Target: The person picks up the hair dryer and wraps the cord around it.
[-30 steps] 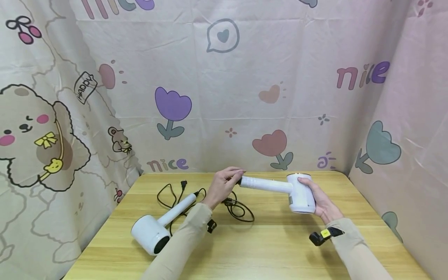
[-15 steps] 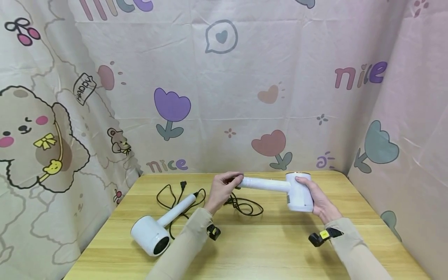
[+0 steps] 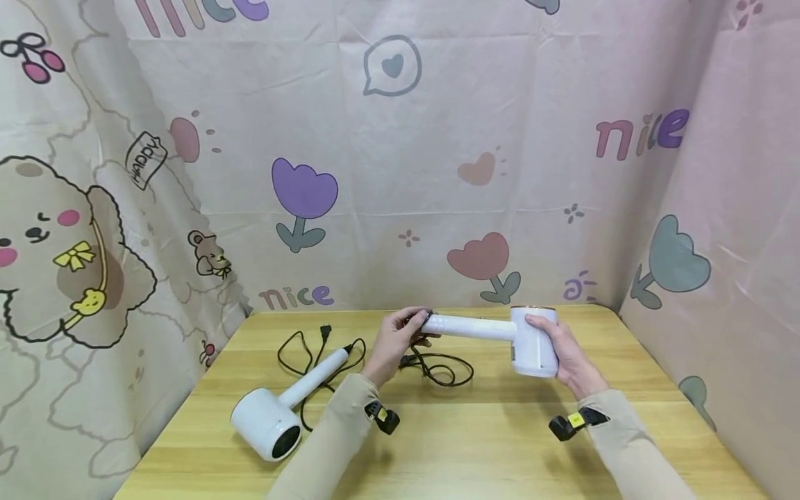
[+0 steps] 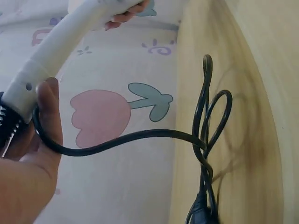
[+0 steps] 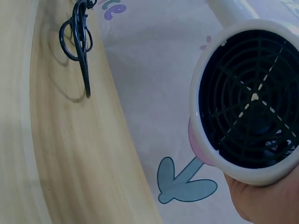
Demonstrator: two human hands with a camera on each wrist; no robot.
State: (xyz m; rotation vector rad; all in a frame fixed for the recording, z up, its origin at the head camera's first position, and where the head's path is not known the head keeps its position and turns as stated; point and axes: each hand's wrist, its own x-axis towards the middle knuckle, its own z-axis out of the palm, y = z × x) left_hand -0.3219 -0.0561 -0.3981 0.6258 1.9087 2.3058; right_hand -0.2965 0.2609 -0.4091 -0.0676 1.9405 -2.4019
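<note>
Here, one hair dryer (image 3: 265,423) lies near the left edge of a table (image 3: 462,444); a left hand (image 3: 390,347) pinches the handle end (image 3: 435,323) of another dryer (image 3: 481,328), aloft short of the far edge, a right hand (image 3: 571,357) gripping its head (image 3: 531,349).

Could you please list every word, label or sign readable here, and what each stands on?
"HAPPY": a sign drawn on the left cloth
"nice": back cloth, at right and again lower left
"nice": upper left of back cloth, tops cut off
Too small to read: gray label on the held hair dryer; yellow labels on the wrist cameras
</note>
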